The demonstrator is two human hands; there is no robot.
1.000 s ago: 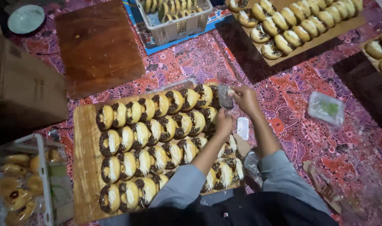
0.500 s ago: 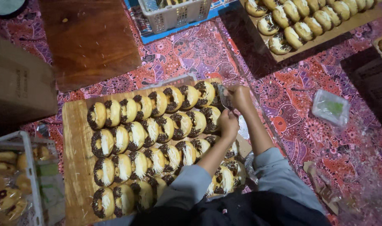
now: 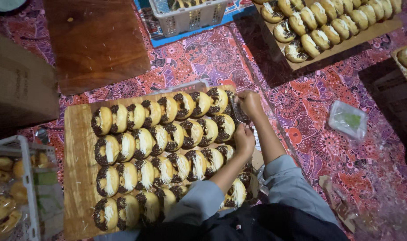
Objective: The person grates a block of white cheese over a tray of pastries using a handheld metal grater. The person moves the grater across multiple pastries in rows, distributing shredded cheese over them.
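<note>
Grating cheese over doughnuts (image 3: 168,147) on a wooden board (image 3: 78,169). Right hand (image 3: 250,103) closed on a small grater (image 3: 241,115); left hand (image 3: 244,139) pinching something hidden, just below it. Most doughnuts left of hands already white-topped, top row looks bare. Board edge right beside hands; open patterned cloth (image 3: 310,111) further right.
</note>
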